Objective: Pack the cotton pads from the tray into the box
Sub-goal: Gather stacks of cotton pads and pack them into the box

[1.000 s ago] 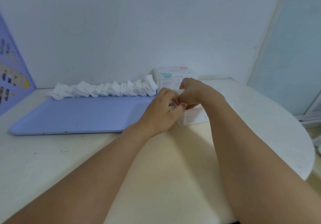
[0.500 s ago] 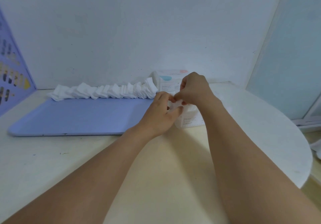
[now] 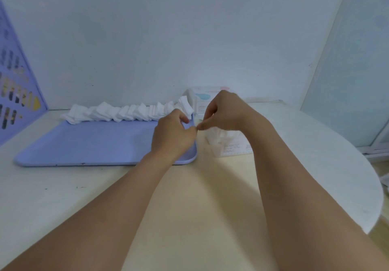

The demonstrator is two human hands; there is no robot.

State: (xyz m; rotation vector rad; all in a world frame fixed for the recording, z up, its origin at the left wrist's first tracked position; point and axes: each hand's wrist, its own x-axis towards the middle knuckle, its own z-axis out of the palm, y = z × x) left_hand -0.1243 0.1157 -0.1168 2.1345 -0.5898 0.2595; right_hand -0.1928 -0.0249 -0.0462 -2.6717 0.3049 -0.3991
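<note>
L hand [image 3: 172, 137] curled by tray [image 3: 84, 144] — R hand [image 3: 223, 113] over box [image 3: 229, 144]

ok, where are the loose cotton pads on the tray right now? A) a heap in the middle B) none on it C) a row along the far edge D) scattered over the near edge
C: the cotton pads lie in an overlapping row along the far edge of the tray, next to the wall; the rest of the tray is bare.

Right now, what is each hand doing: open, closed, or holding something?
Left hand: fingers curled, over the tray's right end; no pad visible in it, cannot tell.
Right hand: fingers curled above the box; nothing visible in it, cannot tell.
</note>
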